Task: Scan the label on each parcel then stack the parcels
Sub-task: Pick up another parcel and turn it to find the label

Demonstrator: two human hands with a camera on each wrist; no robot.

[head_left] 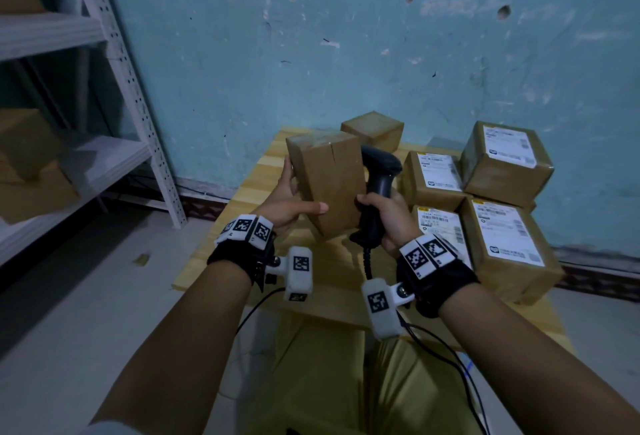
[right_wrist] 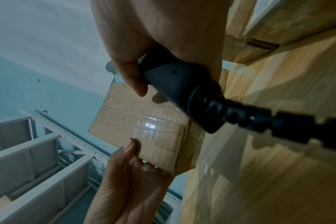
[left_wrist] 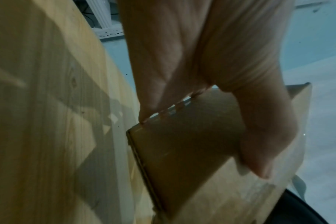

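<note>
My left hand (head_left: 294, 199) grips a plain brown parcel (head_left: 327, 182) above the wooden table (head_left: 221, 254), thumb across its near face, fingers behind it. In the left wrist view the thumb (left_wrist: 259, 144) presses on the parcel (left_wrist: 182, 151). My right hand (head_left: 384, 216) holds a black barcode scanner (head_left: 379, 171) by its handle, its head just right of the parcel. The right wrist view shows the scanner handle (right_wrist: 182, 84) and the parcel (right_wrist: 140, 125) beyond it. No label shows on the held parcel. Several labelled parcels (head_left: 502, 164) sit at the right, one on top of others.
A small unlabelled box (head_left: 374, 128) stands at the table's far edge by the blue wall. The scanner cable (head_left: 446, 355) trails down toward me. White metal shelving (head_left: 114, 54) with cardboard boxes stands at the left. The floor lies left of the table.
</note>
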